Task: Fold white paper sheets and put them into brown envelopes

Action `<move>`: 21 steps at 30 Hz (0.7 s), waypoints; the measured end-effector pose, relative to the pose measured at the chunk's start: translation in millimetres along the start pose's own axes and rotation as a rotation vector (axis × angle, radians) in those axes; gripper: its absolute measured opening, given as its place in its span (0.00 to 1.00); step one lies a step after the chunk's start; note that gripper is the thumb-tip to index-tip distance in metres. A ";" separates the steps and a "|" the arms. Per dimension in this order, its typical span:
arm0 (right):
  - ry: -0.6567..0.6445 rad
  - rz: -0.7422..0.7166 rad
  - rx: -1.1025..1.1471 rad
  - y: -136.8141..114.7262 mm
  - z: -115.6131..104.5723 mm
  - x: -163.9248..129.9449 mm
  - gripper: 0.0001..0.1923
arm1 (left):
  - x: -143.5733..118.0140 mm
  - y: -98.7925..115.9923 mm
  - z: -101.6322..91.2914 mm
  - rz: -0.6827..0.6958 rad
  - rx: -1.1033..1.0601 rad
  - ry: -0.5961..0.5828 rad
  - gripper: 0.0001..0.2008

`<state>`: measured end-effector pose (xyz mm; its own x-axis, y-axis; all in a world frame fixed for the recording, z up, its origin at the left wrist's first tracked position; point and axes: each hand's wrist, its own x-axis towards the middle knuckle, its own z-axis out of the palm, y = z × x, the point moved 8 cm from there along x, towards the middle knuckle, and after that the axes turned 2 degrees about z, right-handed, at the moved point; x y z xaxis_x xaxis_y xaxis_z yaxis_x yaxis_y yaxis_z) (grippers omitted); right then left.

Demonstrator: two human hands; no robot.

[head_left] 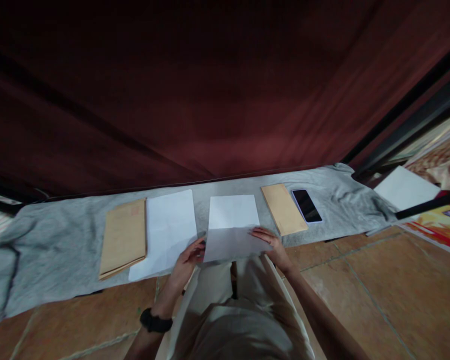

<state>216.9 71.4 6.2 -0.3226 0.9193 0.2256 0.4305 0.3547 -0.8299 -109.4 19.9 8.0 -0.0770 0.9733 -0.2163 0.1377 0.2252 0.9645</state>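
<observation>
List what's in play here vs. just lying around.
In hand:
- folded white sheet, middle of the grey cloth
- left hand at its left edge
- right hand flat on its right side

Lying about:
- white sheet, left
- brown envelope, far left
- second brown envelope, right
- phone
- white paper, far right

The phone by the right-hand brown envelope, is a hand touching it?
No, the phone lies alone on the grey cloth; both hands rest on the middle white sheet.
</observation>
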 end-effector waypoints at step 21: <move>-0.034 0.091 0.130 2.7 -12.3 22.9 0.19 | 67.0 33.5 26.9 0.437 0.396 -0.344 0.16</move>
<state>221.0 95.5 15.4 -0.3167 0.9395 0.1306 0.3475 0.2430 -0.9056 -83.4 93.9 21.8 0.3777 0.9223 0.0817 0.4409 -0.2568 0.8600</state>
